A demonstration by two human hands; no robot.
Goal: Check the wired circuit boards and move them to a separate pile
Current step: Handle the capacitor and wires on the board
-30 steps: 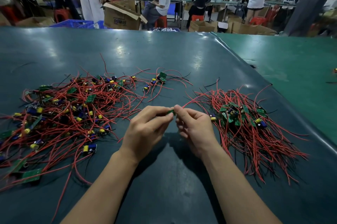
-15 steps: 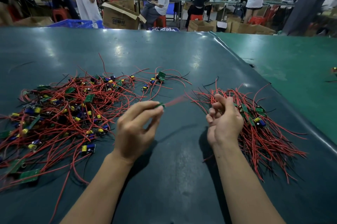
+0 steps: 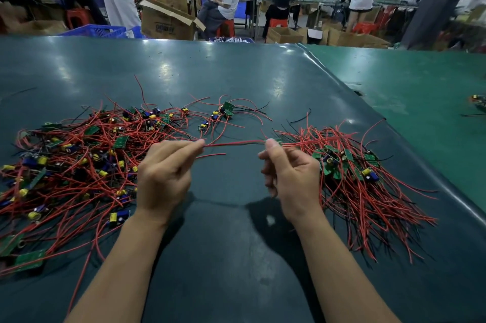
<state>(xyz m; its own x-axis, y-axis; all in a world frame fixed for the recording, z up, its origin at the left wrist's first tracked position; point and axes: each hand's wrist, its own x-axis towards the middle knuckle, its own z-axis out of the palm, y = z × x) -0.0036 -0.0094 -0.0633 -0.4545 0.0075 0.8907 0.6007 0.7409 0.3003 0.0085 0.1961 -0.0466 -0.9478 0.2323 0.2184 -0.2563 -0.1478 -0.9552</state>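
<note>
Both hands are hovering above the dark green worktop (image 3: 236, 257), between two heaps of wired boards. The left hand (image 3: 164, 178) is pinching the end of a red wire (image 3: 231, 143) between thumb and forefinger, so its grip is closed on that wire. The right hand (image 3: 292, 180) is pinching the other end, where a small green circuit board (image 3: 276, 141) is showing just above the thumb tip; its grip is closed on the board, and the other fingers are curling loosely toward the palm. The wire is stretching almost straight from one hand to the other, a little above the worktop, and a second red wire end is hanging free just under it near the left hand.

The big unsorted pile (image 3: 79, 164) is lying to the left, spread wide, with many red and some black wires, green boards and yellow and blue parts all mixed. A few boards are lying at its far edge, slightly apart from the rest. The separate pile (image 3: 363, 178) is lying to the right, just beside the right hand, with its boards gathered at the top and its red wires fanning toward the near right. The held board is staying in the air at the left edge of this pile; I cannot tell if it is touching the wires there.

Behind the worktop, people are sitting and standing among cardboard boxes (image 3: 168, 20).
</note>
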